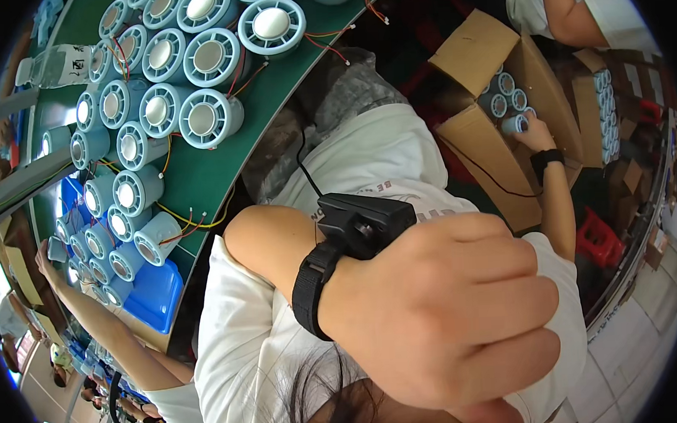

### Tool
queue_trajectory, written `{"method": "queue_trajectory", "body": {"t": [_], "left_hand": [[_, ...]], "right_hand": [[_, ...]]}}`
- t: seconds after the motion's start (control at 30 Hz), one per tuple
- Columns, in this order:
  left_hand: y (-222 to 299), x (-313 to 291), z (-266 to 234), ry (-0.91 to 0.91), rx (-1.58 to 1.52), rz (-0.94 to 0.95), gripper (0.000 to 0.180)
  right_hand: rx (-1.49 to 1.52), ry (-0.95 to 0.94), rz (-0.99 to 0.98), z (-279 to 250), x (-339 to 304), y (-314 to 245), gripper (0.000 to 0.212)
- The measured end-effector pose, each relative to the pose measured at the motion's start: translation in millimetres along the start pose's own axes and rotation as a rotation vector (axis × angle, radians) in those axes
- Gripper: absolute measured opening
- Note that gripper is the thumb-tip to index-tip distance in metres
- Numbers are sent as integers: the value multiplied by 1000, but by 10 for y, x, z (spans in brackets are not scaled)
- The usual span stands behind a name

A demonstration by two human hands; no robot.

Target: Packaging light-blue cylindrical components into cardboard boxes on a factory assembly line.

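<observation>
Well to the upper left of the left fingers, a green tabletop with a clear plastic bottle near its left side, and a grey metal bar below the bottle. Far left of the same fingers, a blue plastic bin and a co-worker's bare arm. Left of the right fingers, crumpled clear plastic. Above them, another co-worker's white sleeve. Below and to their right, a red plastic piece; farther down, pale tiles.

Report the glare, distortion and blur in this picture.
In the head view, the discs on the blue parts catch bright glare; in the same view, the edge of the table bows under fisheye distortion; also in head view, the close left hand seems slightly soft.
</observation>
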State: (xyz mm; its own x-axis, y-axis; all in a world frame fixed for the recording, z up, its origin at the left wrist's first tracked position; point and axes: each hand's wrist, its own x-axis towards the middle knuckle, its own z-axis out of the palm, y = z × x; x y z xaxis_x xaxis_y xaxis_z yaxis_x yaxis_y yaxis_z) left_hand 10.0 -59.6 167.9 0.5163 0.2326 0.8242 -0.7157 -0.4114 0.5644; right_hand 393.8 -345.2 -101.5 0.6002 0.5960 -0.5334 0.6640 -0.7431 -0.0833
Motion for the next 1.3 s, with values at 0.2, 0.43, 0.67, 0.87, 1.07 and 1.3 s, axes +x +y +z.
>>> {"method": "queue_trajectory", "body": {"t": [0.2,0.43,0.67,0.87,1.07,1.3], "left_hand": [[57,-53,35,27,-46,46,48],[100,-72,-39,93,-19,128,49],[323,-377,57,192,-22,-174,35],[284,-668,-77,18,149,-357,28],[385,-1015,-230,-58,327,-588,29],[515,-1356,-424,-120,597,-764,36]], "right_hand": [[-26,120,147,416,175,-161,74],[-37,246,151,-38,-82,-480,77],[218,769,-91,-1145,-671,-2044,51],[609,872,-750,-1836,-1397,-3396,35],[571,609,-1240,-2748,-1846,-4903,42],[-181,712,-1405,-3185,-1376,-7018,35]]}}
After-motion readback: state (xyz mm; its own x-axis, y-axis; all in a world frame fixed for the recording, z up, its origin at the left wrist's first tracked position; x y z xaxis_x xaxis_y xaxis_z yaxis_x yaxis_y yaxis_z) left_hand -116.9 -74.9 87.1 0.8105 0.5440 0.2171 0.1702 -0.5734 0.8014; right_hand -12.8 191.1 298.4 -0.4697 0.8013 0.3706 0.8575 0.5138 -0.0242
